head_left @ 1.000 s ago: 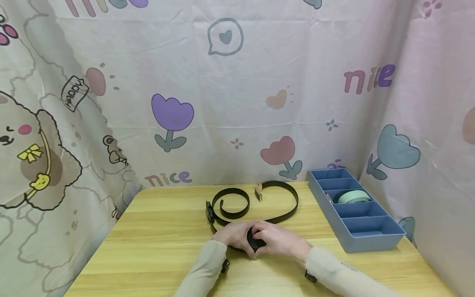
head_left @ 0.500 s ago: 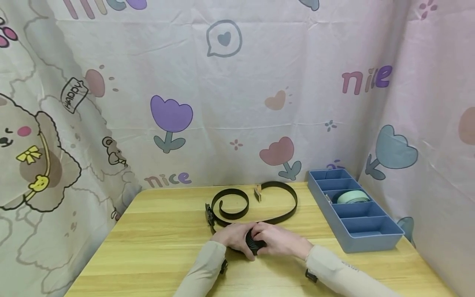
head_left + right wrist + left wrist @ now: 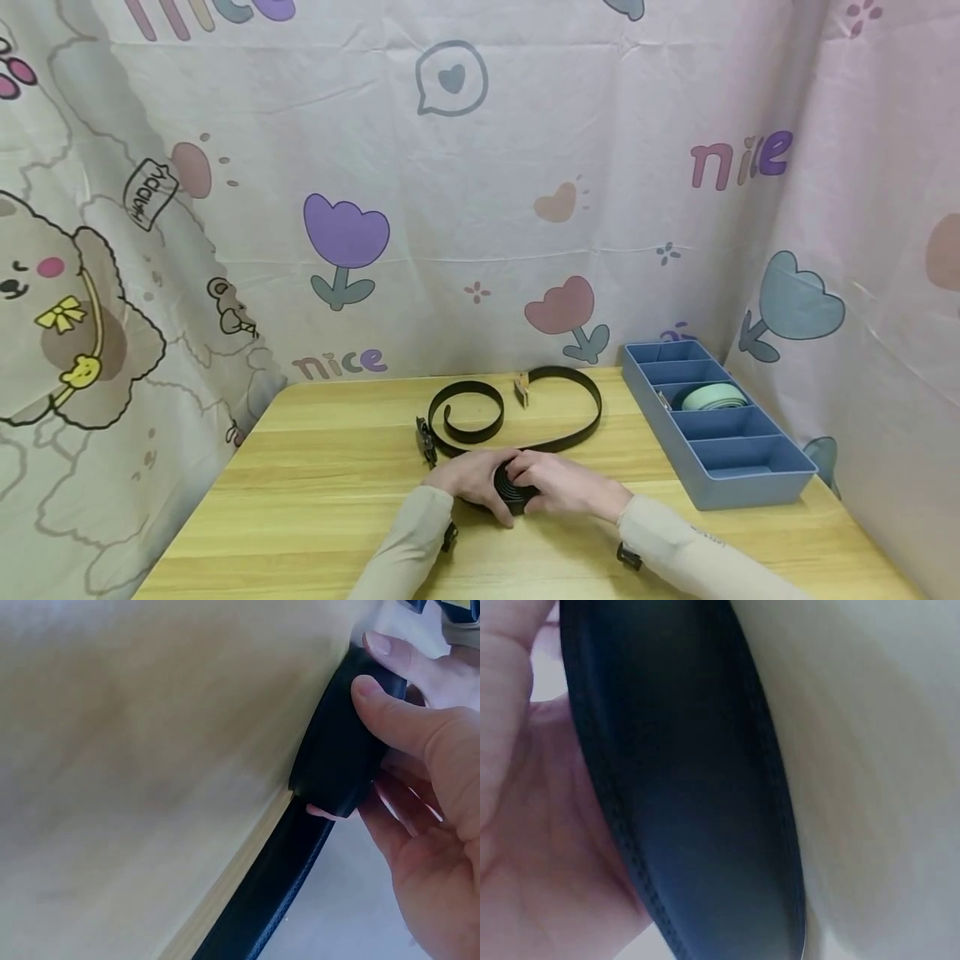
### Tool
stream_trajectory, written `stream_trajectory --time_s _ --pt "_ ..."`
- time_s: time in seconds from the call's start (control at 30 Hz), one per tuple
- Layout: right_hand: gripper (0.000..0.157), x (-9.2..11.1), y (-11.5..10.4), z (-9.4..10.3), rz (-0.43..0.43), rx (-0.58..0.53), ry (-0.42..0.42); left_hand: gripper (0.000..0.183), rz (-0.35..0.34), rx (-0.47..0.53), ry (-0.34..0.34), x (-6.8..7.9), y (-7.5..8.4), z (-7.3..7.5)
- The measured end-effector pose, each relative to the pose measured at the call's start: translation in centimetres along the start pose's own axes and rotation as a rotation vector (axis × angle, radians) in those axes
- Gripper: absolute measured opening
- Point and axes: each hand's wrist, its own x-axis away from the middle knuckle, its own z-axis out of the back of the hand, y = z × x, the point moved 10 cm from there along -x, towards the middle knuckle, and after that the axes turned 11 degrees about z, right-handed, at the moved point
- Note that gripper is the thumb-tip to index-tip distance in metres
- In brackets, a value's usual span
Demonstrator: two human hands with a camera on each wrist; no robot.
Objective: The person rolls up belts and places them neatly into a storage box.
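Together, we hold the coiled black belt [image 3: 517, 497] against the counter [image 3: 300, 500], our left hand [image 3: 472, 480] curled round its outside, our right hand's [image 3: 567, 485] fingers pinching the roll; another belt [image 3: 558, 444] lies looped just beyond, and the blue tray's [image 3: 750, 493] middle compartment holds a green roll [image 3: 714, 397].

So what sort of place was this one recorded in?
Likely a small indoor recording booth: printed cloth hangs behind and along both sides of a wood-grain table, and a dark device sits at each wrist.
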Motion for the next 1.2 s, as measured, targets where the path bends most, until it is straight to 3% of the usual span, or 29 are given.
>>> stream_trajectory --time_s 0.23,0.4,0.6,0.87,1.03,1.2 --pt "0.029 -0.05 -0.06 -0.02 -0.054 0.004 0.017 0.071 0.030 -0.043 0.021 -0.13 0.05 0.13" --pt "0.024 -0.02 -0.27 0.12 -0.020 -0.029 0.023 0.070 0.018 -0.026 0.010 -0.15 -0.02 0.05" --pt "0.025 0.03 -0.15 0.50 -0.004 -0.063 -0.031 0.067 0.025 0.037 -0.031 0.07 -0.27 0.06" --pt "0.022 -0.30 -0.30 0.24 -0.119 0.016 -0.029 0.060 0.022 0.011 0.006 0.31 -0.23 0.08" --pt "0.013 -0.42 -0.80 0.46 -0.049 0.008 -0.023 0.060 0.033 0.012 0.003 0.42 -0.30 0.04" --pt "0.026 0.18 -0.52 0.57 -0.004 -0.053 -0.070 0.067 0.034 -0.014 0.006 0.42 -0.41 0.04"
